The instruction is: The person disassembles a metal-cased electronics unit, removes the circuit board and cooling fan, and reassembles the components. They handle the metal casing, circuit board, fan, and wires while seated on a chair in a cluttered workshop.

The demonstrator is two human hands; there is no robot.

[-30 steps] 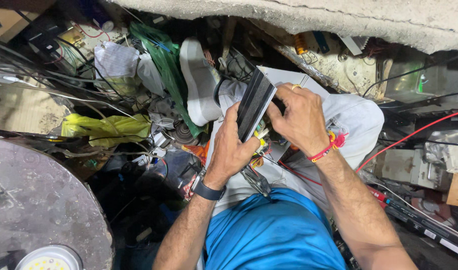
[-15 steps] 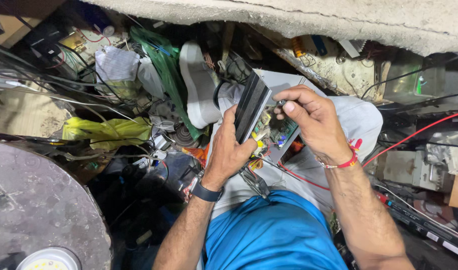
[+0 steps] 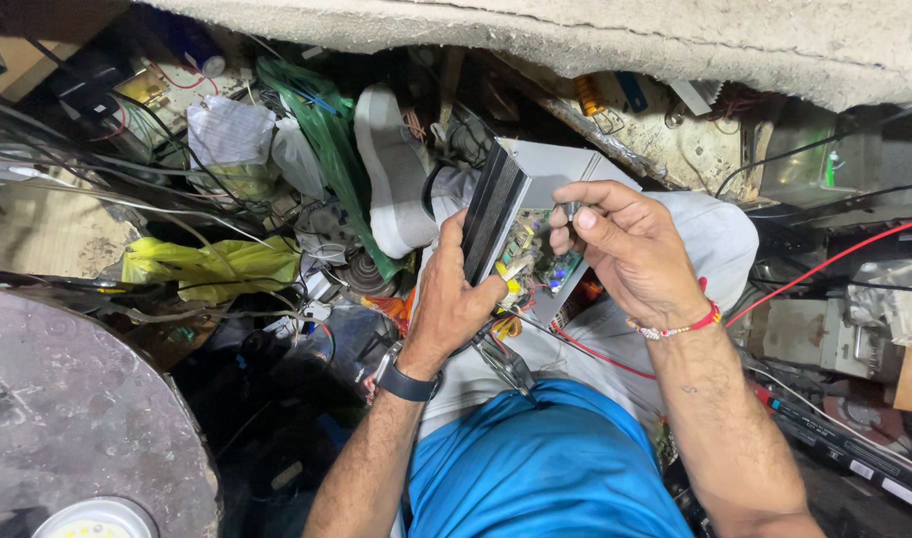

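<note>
the left hand gripped the open metal case by its black front panel, over the lap. inside the case sat a green circuit board. the right hand pinched a small part just above that board. beyond the case lay a white shoe, green bag and tangled wires.

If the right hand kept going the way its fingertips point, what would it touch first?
Probably the green circuit board inside the open grey metal case: the right hand pinches a small metal part just beside it, fingertips aimed left. Depth is unclear.
</note>
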